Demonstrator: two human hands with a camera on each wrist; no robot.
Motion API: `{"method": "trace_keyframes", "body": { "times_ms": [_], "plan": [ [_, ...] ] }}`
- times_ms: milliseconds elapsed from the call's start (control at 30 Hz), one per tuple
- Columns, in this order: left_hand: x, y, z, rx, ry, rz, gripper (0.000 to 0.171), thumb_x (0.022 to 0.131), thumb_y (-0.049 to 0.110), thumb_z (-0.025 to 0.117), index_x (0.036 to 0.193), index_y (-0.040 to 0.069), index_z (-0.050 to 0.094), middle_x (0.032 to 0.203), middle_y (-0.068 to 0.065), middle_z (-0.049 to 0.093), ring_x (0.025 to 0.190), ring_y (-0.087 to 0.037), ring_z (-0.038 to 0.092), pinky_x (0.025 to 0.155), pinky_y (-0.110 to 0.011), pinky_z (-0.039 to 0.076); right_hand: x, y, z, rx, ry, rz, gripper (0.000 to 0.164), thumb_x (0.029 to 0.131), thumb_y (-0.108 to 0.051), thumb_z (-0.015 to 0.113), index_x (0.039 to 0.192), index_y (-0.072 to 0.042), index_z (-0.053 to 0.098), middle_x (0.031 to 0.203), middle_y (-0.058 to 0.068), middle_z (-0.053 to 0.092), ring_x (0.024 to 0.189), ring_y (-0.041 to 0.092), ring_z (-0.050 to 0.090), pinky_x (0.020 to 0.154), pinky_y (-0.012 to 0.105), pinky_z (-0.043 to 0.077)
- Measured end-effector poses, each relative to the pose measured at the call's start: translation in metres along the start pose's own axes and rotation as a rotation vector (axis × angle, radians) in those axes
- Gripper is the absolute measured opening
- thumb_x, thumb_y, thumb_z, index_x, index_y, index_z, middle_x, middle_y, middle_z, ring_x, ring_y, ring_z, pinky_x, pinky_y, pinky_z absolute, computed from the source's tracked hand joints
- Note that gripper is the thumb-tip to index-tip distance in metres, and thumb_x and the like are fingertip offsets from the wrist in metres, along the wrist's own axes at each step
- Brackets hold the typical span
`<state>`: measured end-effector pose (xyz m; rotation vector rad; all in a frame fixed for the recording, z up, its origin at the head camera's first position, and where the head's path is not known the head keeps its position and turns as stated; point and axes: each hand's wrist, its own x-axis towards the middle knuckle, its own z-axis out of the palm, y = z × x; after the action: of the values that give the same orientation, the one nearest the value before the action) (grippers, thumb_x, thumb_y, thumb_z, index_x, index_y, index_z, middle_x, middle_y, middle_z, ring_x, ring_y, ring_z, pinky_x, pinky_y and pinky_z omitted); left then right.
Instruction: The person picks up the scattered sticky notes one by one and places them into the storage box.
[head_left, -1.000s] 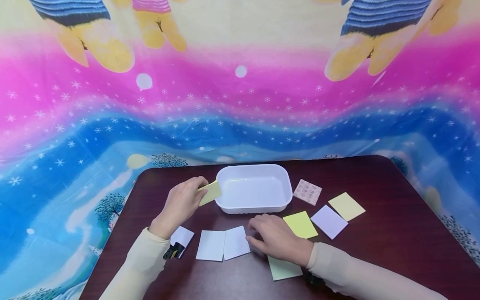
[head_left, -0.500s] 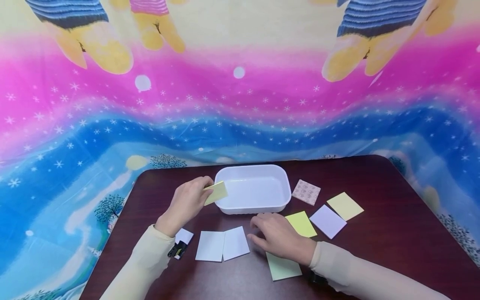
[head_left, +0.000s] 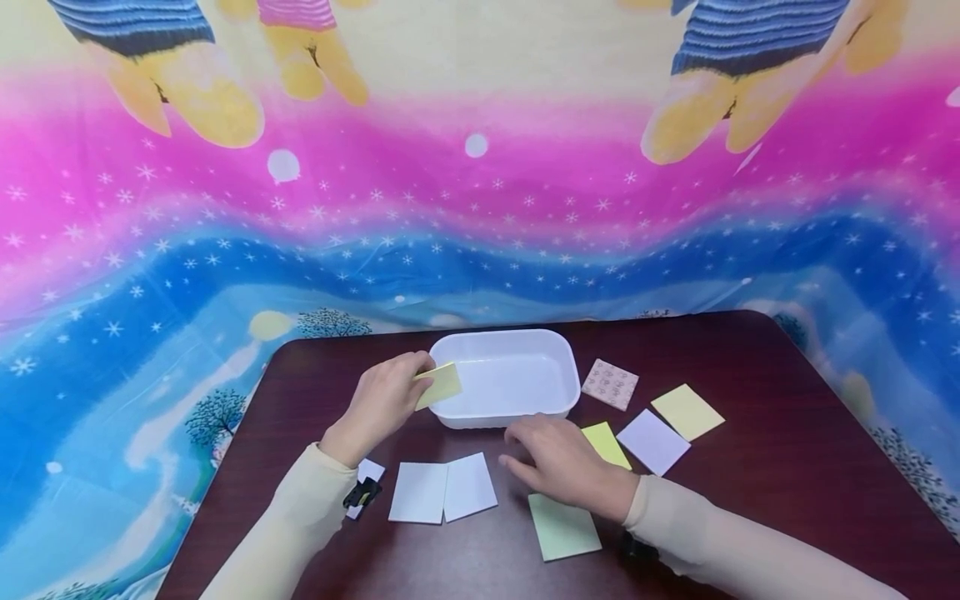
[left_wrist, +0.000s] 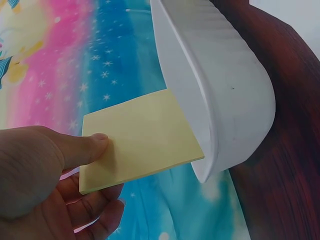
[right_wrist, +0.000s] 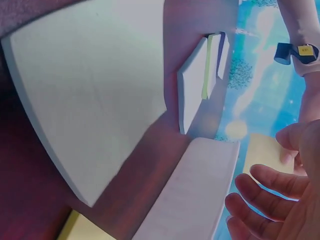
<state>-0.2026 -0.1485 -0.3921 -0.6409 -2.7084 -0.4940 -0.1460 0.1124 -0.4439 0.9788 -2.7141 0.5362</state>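
Note:
In the head view my left hand (head_left: 381,398) pinches a pale yellow sticky note pad (head_left: 442,386) between thumb and fingers, its far corner over the left rim of a white plastic basin (head_left: 517,379). Up close in the left wrist view, the thumb lies on top of the tilted pad (left_wrist: 142,137), fingers beneath, beside the basin wall (left_wrist: 235,95). My right hand (head_left: 570,465) hovers with loosely bent fingers, holding nothing. It partly covers a bright yellow pad (head_left: 611,446); a pale green pad (head_left: 565,533) lies just in front of it.
Two white pads (head_left: 418,492) lie edge to edge before the basin. Another pad (head_left: 371,470) is partly hidden by the left wrist. To the right lie a patterned pink pad (head_left: 611,384), a lavender pad (head_left: 654,442) and a second pale yellow pad (head_left: 688,412).
My left hand has moved right, carrying the pale yellow pad over the basin's left rim. My right hand has shifted slightly away and to the right, uncovering more of the green pad.

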Motion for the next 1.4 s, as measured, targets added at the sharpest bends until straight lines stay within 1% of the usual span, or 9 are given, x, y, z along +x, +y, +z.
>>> {"method": "trace_keyframes", "body": {
  "times_ms": [133, 267, 467, 567, 733, 933, 1167, 1400],
  "plan": [
    [0.003, 0.001, 0.004, -0.003, -0.016, -0.003, 0.005, 0.086, 0.019, 0.065, 0.092, 0.019, 0.065, 0.08, 0.007, 0.061, 0.064, -0.009, 0.049, 0.056, -0.031, 0.043, 0.004, 0.002, -0.004, -0.012, 0.032, 0.021, 0.024, 0.085, -0.042, 0.06, 0.09, -0.019, 0.065, 0.078, -0.012, 0.058, 0.069, 0.003, 0.048, 0.06, 0.026, 0.045],
    [0.005, 0.001, 0.007, -0.002, -0.034, -0.01, 0.006, 0.086, 0.019, 0.065, 0.092, 0.019, 0.066, 0.081, 0.007, 0.061, 0.064, -0.009, 0.049, 0.056, -0.031, 0.043, 0.01, 0.007, -0.011, -0.012, 0.068, 0.047, 0.025, 0.085, -0.043, 0.061, 0.091, -0.019, 0.067, 0.08, -0.013, 0.06, 0.072, 0.003, 0.052, 0.064, 0.027, 0.047],
    [0.009, 0.003, 0.011, -0.003, -0.057, -0.013, 0.008, 0.086, 0.019, 0.065, 0.094, 0.017, 0.066, 0.081, 0.006, 0.061, 0.065, -0.01, 0.049, 0.057, -0.031, 0.044, 0.021, 0.015, -0.016, -0.017, 0.105, 0.053, 0.024, 0.084, -0.038, 0.062, 0.092, -0.016, 0.068, 0.083, -0.009, 0.063, 0.073, 0.006, 0.055, 0.062, 0.029, 0.048],
    [0.011, 0.003, 0.013, -0.004, -0.073, -0.021, 0.009, 0.086, 0.019, 0.065, 0.095, 0.017, 0.066, 0.082, 0.006, 0.061, 0.065, -0.01, 0.049, 0.058, -0.031, 0.044, 0.024, 0.018, -0.017, -0.015, 0.107, 0.058, 0.026, 0.085, -0.038, 0.061, 0.093, -0.014, 0.069, 0.085, -0.007, 0.065, 0.074, 0.008, 0.057, 0.064, 0.03, 0.049],
    [0.015, 0.002, 0.015, -0.009, -0.097, -0.034, 0.008, 0.087, 0.019, 0.065, 0.094, 0.017, 0.066, 0.082, 0.006, 0.061, 0.066, -0.011, 0.05, 0.059, -0.032, 0.044, 0.028, 0.022, -0.017, -0.031, 0.107, 0.073, 0.026, 0.085, -0.039, 0.061, 0.093, -0.015, 0.068, 0.084, -0.007, 0.065, 0.075, 0.008, 0.058, 0.065, 0.029, 0.049],
    [0.021, 0.002, 0.017, -0.001, -0.128, -0.041, 0.008, 0.088, 0.019, 0.063, 0.095, 0.019, 0.066, 0.084, 0.007, 0.064, 0.068, -0.011, 0.05, 0.06, -0.032, 0.044, 0.032, 0.024, -0.015, -0.029, 0.082, 0.092, 0.029, 0.085, -0.041, 0.06, 0.095, -0.015, 0.069, 0.085, -0.006, 0.066, 0.076, 0.007, 0.058, 0.066, 0.027, 0.05],
    [0.029, 0.002, 0.017, -0.021, -0.127, -0.031, 0.007, 0.088, 0.02, 0.063, 0.094, 0.02, 0.066, 0.083, 0.007, 0.064, 0.065, -0.012, 0.05, 0.058, -0.032, 0.044, 0.037, 0.027, -0.013, -0.036, 0.085, 0.093, 0.028, 0.086, -0.04, 0.059, 0.094, -0.015, 0.069, 0.086, -0.006, 0.066, 0.075, 0.007, 0.058, 0.066, 0.027, 0.049],
    [0.035, -0.001, 0.021, -0.034, -0.15, -0.044, 0.008, 0.088, 0.019, 0.063, 0.095, 0.021, 0.066, 0.083, 0.007, 0.063, 0.066, -0.012, 0.051, 0.059, -0.033, 0.044, 0.039, 0.031, -0.011, -0.03, 0.077, 0.1, 0.029, 0.086, -0.041, 0.059, 0.095, -0.014, 0.069, 0.086, -0.005, 0.066, 0.075, 0.008, 0.057, 0.065, 0.028, 0.049]
  ]
}}
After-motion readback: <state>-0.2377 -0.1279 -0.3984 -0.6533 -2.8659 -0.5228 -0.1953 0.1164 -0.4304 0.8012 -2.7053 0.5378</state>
